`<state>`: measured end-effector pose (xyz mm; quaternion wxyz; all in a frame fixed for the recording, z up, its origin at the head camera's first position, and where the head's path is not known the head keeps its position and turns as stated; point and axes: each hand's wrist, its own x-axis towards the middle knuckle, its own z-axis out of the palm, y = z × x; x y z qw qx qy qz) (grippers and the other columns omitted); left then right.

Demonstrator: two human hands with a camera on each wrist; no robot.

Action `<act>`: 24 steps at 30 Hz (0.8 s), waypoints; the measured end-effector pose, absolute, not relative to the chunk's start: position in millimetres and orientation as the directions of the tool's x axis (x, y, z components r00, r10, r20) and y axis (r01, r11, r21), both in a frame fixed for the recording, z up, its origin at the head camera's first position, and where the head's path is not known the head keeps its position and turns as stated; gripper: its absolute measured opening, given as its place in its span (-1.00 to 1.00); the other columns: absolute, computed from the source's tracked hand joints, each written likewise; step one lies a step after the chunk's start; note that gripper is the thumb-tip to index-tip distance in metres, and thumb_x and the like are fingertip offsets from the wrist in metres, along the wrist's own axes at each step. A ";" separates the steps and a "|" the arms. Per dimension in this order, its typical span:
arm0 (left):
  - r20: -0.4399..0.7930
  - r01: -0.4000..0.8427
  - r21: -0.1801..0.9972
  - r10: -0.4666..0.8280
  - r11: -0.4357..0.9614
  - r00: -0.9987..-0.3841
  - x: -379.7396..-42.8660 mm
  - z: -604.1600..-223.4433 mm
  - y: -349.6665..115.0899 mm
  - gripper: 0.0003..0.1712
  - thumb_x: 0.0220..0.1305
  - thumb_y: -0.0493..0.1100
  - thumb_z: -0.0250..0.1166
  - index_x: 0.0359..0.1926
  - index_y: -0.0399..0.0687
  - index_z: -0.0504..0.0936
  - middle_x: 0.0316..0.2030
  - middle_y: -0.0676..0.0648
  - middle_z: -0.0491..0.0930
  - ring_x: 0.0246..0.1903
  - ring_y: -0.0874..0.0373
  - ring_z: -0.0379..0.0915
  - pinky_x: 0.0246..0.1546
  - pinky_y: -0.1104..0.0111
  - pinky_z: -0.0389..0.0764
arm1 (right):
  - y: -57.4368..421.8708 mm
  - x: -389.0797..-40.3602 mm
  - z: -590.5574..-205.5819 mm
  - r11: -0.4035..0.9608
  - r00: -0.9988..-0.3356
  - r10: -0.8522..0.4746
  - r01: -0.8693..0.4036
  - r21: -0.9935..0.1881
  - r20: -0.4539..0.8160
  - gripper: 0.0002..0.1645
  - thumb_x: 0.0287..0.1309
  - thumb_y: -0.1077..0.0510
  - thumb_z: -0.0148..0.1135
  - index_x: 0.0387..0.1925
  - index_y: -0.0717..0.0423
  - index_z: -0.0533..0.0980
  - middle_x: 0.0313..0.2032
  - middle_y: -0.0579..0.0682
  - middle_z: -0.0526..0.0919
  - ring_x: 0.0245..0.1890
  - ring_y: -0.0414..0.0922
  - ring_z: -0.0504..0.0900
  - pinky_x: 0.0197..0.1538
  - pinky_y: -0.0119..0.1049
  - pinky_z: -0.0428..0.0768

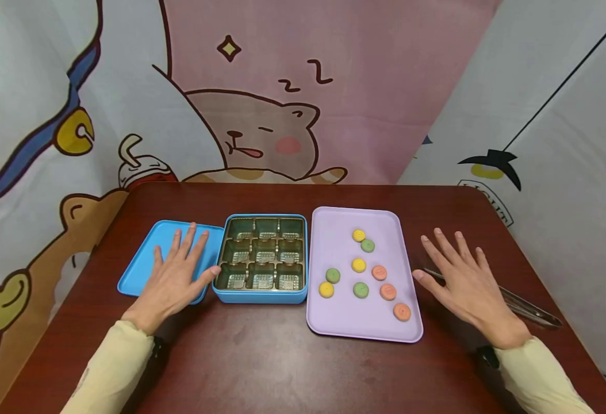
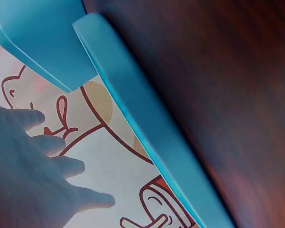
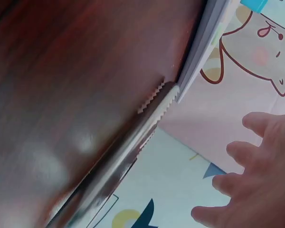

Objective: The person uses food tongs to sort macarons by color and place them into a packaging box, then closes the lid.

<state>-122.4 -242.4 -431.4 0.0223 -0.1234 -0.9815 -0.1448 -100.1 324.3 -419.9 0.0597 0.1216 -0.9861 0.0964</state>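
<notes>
My left hand [image 1: 175,280], fingers spread and straight, hovers over a blue lid [image 1: 145,267] on the left of the table. In the left wrist view that hand [image 2: 33,166] shows apart from the lid's edge [image 2: 137,114]. My right hand [image 1: 465,286], also spread, is over metal tongs [image 1: 528,307] at the right; the right wrist view shows the tongs' toothed tip [image 3: 159,102] lying on the table, the fingers [image 3: 242,156] apart from it. Neither hand holds anything. Between them stand a blue box [image 1: 261,296] with a gold divided insert [image 1: 264,269] and a lilac tray [image 1: 334,316].
On the tray lie several round button-like pieces: yellow [image 1: 358,265], green [image 1: 361,290] and orange [image 1: 388,292]. The box stands close beside the tray and the lid. A dark wooden table [image 1: 282,356] carries everything, with a printed cartoon cloth [image 1: 386,86] behind it.
</notes>
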 end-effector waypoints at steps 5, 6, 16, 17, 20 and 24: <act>0.056 0.256 0.317 0.251 0.913 -0.966 -121.8 -431.7 -237.8 0.01 0.48 0.36 0.09 0.67 -0.05 -0.03 0.65 -0.25 -0.24 0.58 -0.41 -0.36 0.31 -0.55 -0.23 | 336.9 -96.0 -415.2 0.950 -0.967 -0.219 -0.241 -0.200 0.127 0.01 0.42 -0.36 0.08 0.67 -0.07 -0.01 0.64 0.18 -0.10 0.62 0.23 -0.37 0.47 0.37 -0.46; 0.052 0.257 0.324 0.254 0.910 -0.966 -121.6 -431.8 -237.0 0.01 0.48 0.35 0.10 0.67 -0.05 -0.03 0.65 -0.25 -0.24 0.58 -0.41 -0.35 0.31 -0.55 -0.23 | 340.2 -95.1 -414.5 0.950 -0.968 -0.217 -0.238 -0.204 0.124 0.01 0.43 -0.36 0.08 0.67 -0.06 -0.02 0.64 0.18 -0.11 0.62 0.23 -0.38 0.47 0.37 -0.47; 0.028 0.269 0.342 0.276 0.900 -0.961 -122.1 -432.9 -231.9 0.02 0.48 0.38 0.07 0.68 -0.02 -0.05 0.65 -0.21 -0.23 0.59 -0.36 -0.34 0.33 -0.52 -0.22 | 377.5 -87.6 -408.7 0.911 -0.971 -0.221 -0.237 -0.337 0.086 0.00 0.45 -0.21 0.15 0.68 -0.09 -0.08 0.65 0.15 -0.19 0.62 0.24 -0.36 0.48 0.31 -0.51; 0.024 0.268 0.344 0.277 0.900 -0.961 -122.1 -432.9 -231.9 0.01 0.48 0.37 0.08 0.68 -0.01 -0.05 0.65 -0.21 -0.23 0.59 -0.36 -0.33 0.34 -0.52 -0.22 | 381.0 -87.6 -408.2 0.900 -0.972 -0.222 -0.235 -0.367 0.079 0.01 0.44 -0.19 0.18 0.68 -0.09 -0.08 0.65 0.14 -0.18 0.62 0.22 -0.36 0.49 0.31 -0.48; 0.016 0.269 0.346 0.281 0.899 -0.959 -122.3 -433.3 -231.9 0.02 0.47 0.36 0.11 0.68 -0.02 -0.05 0.65 -0.21 -0.22 0.59 -0.36 -0.31 0.34 -0.52 -0.22 | 392.5 -87.4 -407.6 0.868 -0.973 -0.229 -0.223 -0.443 0.042 0.05 0.40 -0.13 0.27 0.69 -0.15 -0.09 0.66 0.11 -0.17 0.63 0.18 -0.34 0.46 0.44 -0.32; 0.016 0.287 0.335 0.299 0.897 -0.954 -124.0 -435.1 -231.1 0.03 0.48 0.37 0.10 0.68 -0.01 -0.08 0.66 -0.17 -0.20 0.58 -0.36 -0.28 0.33 -0.53 -0.20 | 409.4 -85.2 -410.8 0.850 -0.974 -0.223 -0.179 -0.496 -0.030 0.13 0.34 -0.11 0.36 0.68 -0.29 -0.13 0.66 0.07 -0.18 0.62 0.23 -0.24 0.29 0.62 -0.01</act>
